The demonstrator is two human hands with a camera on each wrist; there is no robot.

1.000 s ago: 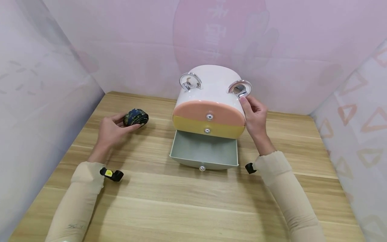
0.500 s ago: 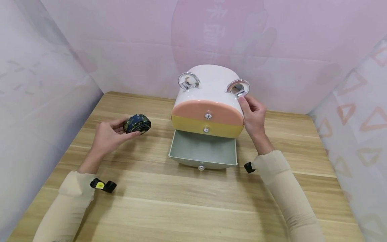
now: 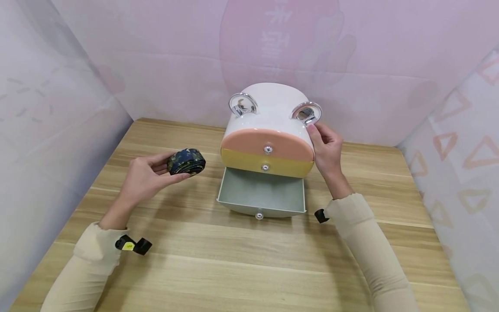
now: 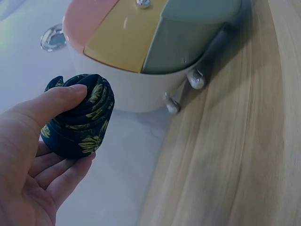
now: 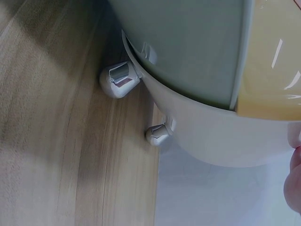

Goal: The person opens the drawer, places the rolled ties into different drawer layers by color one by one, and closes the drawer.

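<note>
My left hand pinches a rolled-up necktie, dark navy with a yellow-green floral pattern, between thumb and fingers. In the left wrist view the thumb lies over the necktie's coiled end and the fingers lie beneath it. To its right stands a white storage box with silver ears and orange, yellow and green drawers. The green bottom drawer is pulled out, its inside bare. My right hand grips the box's right side at the base of the right ear; some of its fingers are hidden behind.
The box stands on short silver feet on a wooden table. A pink printed backdrop rises behind it, and pale panels flank both sides.
My left hand has moved right with the necktie, nearer the open drawer. My right hand stays at the box, and the drawer has not moved.
</note>
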